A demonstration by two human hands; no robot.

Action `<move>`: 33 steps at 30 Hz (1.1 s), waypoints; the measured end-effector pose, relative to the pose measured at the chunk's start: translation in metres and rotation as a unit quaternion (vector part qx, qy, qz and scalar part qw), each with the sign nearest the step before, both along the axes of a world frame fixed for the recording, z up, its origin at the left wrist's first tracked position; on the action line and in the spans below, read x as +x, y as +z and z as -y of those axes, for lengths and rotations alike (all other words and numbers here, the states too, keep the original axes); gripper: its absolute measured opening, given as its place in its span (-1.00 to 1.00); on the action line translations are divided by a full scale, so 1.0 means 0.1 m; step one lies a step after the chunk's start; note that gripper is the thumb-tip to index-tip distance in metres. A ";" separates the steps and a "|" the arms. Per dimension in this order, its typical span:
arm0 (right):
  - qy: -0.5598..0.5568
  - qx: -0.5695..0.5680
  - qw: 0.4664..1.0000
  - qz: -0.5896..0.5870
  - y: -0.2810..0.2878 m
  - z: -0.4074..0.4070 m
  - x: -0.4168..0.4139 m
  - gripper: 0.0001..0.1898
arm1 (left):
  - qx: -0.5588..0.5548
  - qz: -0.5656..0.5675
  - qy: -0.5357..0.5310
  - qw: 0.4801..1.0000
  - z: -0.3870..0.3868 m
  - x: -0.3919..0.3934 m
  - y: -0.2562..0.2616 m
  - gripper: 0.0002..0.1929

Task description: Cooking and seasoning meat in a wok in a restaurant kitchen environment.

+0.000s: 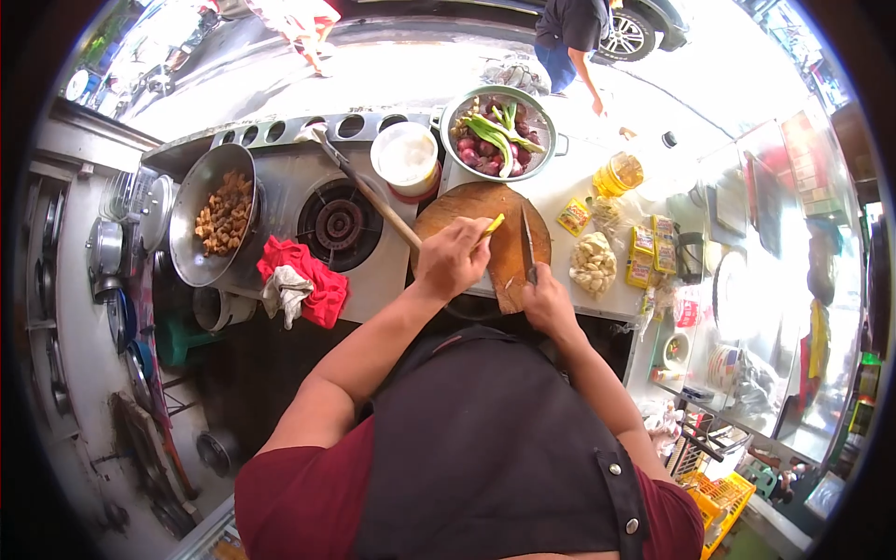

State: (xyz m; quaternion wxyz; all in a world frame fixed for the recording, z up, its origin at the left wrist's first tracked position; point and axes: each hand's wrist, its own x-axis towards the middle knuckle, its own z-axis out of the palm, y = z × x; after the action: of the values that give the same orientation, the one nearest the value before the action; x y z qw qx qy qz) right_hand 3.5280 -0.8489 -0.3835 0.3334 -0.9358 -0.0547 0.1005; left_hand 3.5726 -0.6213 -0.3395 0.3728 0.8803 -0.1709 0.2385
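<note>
My left hand [455,257] pinches a small yellow piece [495,224], perhaps a seasoning packet, above a round wooden chopping board [465,199]. What part of it lies inside the fingers is hidden. On the board's right side my right hand [549,301] grips a kitchen knife [527,241], its blade pointing away from me. A long wooden handle of a cooking turner [381,206] slants from the stove to the board's left edge, close to my left hand. Right of the board lie a bag of peeled garlic [593,264] and a yellow seasoning packet [574,216].
A colander [556,129] of red onions and green stalks stands behind the board, beside a white tub [404,157]. Leftward are a gas burner [339,220], a wok [183,238] of browned meat pieces and a red cloth [325,290]. More packets [640,259] and a yellow jar [617,175] sit rightward. A person [574,35] stands beyond.
</note>
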 end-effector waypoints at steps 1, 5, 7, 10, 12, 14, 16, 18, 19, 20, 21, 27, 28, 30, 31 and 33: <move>-0.012 -0.011 1.000 -0.022 0.04 0.07 -0.04 -0.55 | 0.013 -0.045 0.003 0.999 0.06 0.04 -0.11 -0.70; -0.034 -0.025 0.999 -0.020 -0.18 0.36 -0.17 -0.53 | 0.156 -0.209 0.027 0.965 0.19 0.37 -0.80 -0.77; -0.043 0.029 0.995 -0.089 -0.20 0.43 -0.19 -0.54 | 0.106 -0.176 0.013 0.979 0.24 0.32 -0.84 -0.78; -0.040 0.041 0.997 -0.053 -0.36 0.56 -0.25 -0.55 | 0.035 -0.114 -0.020 0.993 0.40 0.23 -0.61 -0.77; -0.048 0.044 0.996 -0.066 -0.34 0.55 -0.25 -0.54 | 0.013 -0.085 -0.030 0.996 0.43 0.23 -0.60 -0.77; -0.053 0.047 0.994 -0.081 -0.25 0.50 -0.25 -0.54 | 0.086 -0.183 0.003 0.979 0.39 0.27 -0.79 -0.83; -0.062 0.035 0.989 -0.130 0.01 0.43 -0.20 -0.52 | 0.078 -0.202 -0.016 0.976 0.36 0.29 -0.89 -0.81; -0.068 0.038 0.989 -0.127 0.03 0.47 -0.20 -0.52 | 0.017 -0.188 -0.062 0.980 0.42 0.26 -0.77 -0.79; -0.068 0.040 0.989 -0.124 0.03 0.48 -0.21 -0.53 | 0.018 -0.189 -0.067 0.980 0.44 0.26 -0.77 -0.79; -0.070 0.040 0.989 -0.125 0.04 0.49 -0.20 -0.53 | 0.015 -0.180 -0.059 0.982 0.44 0.25 -0.78 -0.78; -0.069 0.043 0.990 -0.117 0.05 0.50 -0.19 -0.53 | 0.011 -0.170 -0.051 0.984 0.44 0.25 -0.80 -0.76; -0.077 0.084 0.993 -0.021 0.26 0.42 -0.23 -0.55 | -0.029 -0.215 -0.002 0.976 0.40 0.24 -0.97 -0.72; -0.070 0.103 0.992 -0.001 0.35 0.40 -0.23 -0.56 | -0.054 -0.210 0.005 0.976 0.39 0.24 -1.00 -0.74; -0.060 0.104 0.993 -0.002 0.43 0.37 -0.22 -0.57 | -0.036 -0.209 -0.002 0.977 0.39 0.26 -0.99 -0.75; -0.046 0.106 0.993 -0.001 0.43 0.36 -0.22 -0.57 | -0.018 -0.204 -0.006 0.979 0.39 0.28 -0.98 -0.76; -0.040 0.099 0.994 -0.006 0.40 0.33 -0.18 -0.56 | -0.019 -0.198 -0.004 0.980 0.38 0.31 -1.02 -0.77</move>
State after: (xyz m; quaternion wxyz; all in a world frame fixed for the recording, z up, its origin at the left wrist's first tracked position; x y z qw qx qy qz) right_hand 3.5098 -0.8818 -0.3435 0.4287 -0.8989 -0.0245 0.0870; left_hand 3.6036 -0.6597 -0.4413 0.4167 0.9022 -0.0929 0.0609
